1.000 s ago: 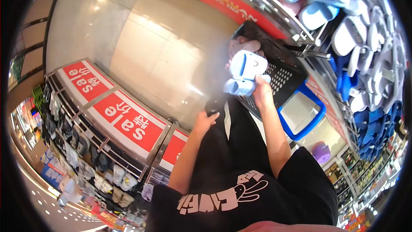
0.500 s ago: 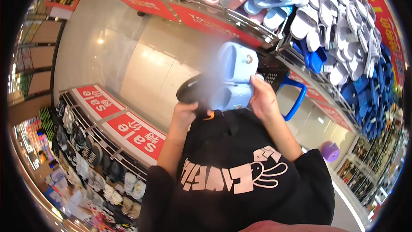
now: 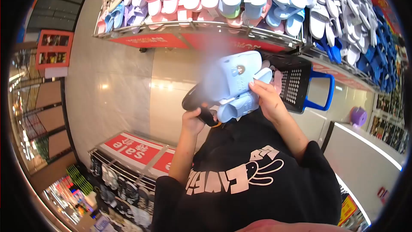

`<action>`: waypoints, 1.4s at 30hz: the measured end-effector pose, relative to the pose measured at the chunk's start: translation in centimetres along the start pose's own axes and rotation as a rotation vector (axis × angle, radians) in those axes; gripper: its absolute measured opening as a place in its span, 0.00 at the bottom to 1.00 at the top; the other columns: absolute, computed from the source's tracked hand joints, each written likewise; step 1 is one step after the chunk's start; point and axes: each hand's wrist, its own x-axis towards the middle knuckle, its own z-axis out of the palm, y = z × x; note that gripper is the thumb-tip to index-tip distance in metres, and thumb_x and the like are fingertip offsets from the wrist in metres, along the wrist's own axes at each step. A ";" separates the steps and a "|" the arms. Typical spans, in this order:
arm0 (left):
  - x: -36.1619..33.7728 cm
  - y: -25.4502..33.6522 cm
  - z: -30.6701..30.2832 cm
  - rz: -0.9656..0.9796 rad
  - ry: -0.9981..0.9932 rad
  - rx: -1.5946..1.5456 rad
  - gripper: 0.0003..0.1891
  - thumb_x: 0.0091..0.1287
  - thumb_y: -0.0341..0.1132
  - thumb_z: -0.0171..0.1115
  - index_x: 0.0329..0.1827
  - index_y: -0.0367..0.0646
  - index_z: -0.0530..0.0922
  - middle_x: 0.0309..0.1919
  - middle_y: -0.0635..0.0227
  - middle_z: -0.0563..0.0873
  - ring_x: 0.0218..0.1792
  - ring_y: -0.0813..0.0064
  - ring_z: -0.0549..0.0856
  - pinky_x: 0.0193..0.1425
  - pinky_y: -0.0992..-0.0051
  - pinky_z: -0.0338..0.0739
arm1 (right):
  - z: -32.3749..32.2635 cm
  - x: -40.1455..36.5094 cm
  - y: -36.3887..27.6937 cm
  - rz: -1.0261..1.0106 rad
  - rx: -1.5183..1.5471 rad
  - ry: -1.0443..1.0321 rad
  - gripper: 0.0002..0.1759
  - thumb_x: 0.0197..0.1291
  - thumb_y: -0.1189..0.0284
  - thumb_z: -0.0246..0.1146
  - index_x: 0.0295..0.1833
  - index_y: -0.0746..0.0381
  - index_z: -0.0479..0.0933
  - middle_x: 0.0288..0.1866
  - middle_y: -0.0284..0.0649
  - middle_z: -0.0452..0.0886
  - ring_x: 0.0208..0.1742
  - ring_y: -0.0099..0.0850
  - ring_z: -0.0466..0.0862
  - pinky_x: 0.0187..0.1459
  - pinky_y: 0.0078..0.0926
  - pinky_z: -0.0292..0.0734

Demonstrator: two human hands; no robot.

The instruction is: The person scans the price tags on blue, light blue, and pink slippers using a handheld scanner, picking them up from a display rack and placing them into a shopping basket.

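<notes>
In front of my chest, my right hand [image 3: 268,99] grips a pair of light blue slippers [image 3: 240,77] by one edge, thumb on top. The pair is stacked and tilted, and a small round badge shows on the upper strap. Black slippers [image 3: 195,99] are held in my left hand [image 3: 193,121], its fingers closed around their near end. They touch or overlap the blue pair, and a blurry patch in the picture hides part of both. Beyond my right hand stands a black shopping basket [image 3: 294,81] with a blue handle [image 3: 330,92] and pinkish slippers [image 3: 277,80] inside.
A rack [image 3: 189,25] piled with pink, blue and white slippers runs along the far side. Grey-white slippers [image 3: 339,21] and dark blue slippers [image 3: 380,56] hang at the right. At lower left, a sale sign [image 3: 133,148] tops a shoe shelf. Tiled floor [image 3: 116,86] lies between.
The view has shifted, bringing more of the slipper rack and basket into sight. The blue slippers have turned, so the strap now shows more from above. Both hands keep their hold.
</notes>
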 end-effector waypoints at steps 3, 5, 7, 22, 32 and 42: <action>0.3 3.5 -1.2 0.116 -0.080 0.115 0.34 0.56 0.42 0.70 0.65 0.39 0.70 0.56 0.51 0.79 0.41 0.51 0.83 0.33 0.57 0.77 | 2.9 1.2 -0.1 -0.027 -0.042 -0.074 0.21 0.71 0.64 0.58 0.59 0.69 0.78 0.52 0.40 0.84 0.53 0.27 0.82 0.57 0.27 0.74; 1.0 5.0 1.7 0.113 -0.102 0.144 0.34 0.57 0.41 0.70 0.66 0.40 0.69 0.54 0.54 0.80 0.41 0.54 0.83 0.31 0.60 0.78 | 3.5 2.0 0.3 -0.026 -0.051 -0.122 0.20 0.71 0.64 0.58 0.57 0.69 0.78 0.51 0.39 0.84 0.52 0.27 0.82 0.56 0.26 0.74; 1.4 6.0 2.4 0.163 -0.136 0.120 0.32 0.58 0.35 0.71 0.66 0.40 0.69 0.46 0.58 0.82 0.39 0.58 0.83 0.33 0.60 0.79 | 4.4 2.4 0.0 -0.025 -0.046 -0.110 0.19 0.71 0.65 0.58 0.57 0.69 0.78 0.51 0.39 0.84 0.51 0.26 0.82 0.55 0.26 0.74; 9.1 11.0 7.7 0.422 -0.049 0.430 0.31 0.59 0.27 0.64 0.68 0.37 0.68 0.59 0.52 0.80 0.39 0.66 0.80 0.41 0.69 0.76 | 3.5 7.1 -4.4 -0.259 0.174 0.067 0.22 0.66 0.74 0.57 0.63 0.71 0.73 0.54 0.41 0.83 0.53 0.27 0.83 0.56 0.28 0.76; 25.2 14.1 20.5 0.445 -0.144 0.829 0.31 0.56 0.26 0.67 0.65 0.29 0.71 0.60 0.47 0.78 0.57 0.47 0.82 0.58 0.57 0.81 | -2.1 16.1 -17.4 -0.359 0.270 0.204 0.23 0.65 0.75 0.58 0.64 0.72 0.72 0.53 0.42 0.82 0.52 0.29 0.83 0.55 0.28 0.77; 43.2 14.7 32.3 0.327 -0.121 1.069 0.32 0.54 0.18 0.65 0.66 0.32 0.71 0.54 0.55 0.84 0.53 0.63 0.85 0.46 0.71 0.83 | -9.3 30.0 -30.1 -0.660 0.485 0.123 0.17 0.65 0.76 0.59 0.58 0.66 0.70 0.34 0.29 0.71 0.37 0.20 0.71 0.42 0.20 0.69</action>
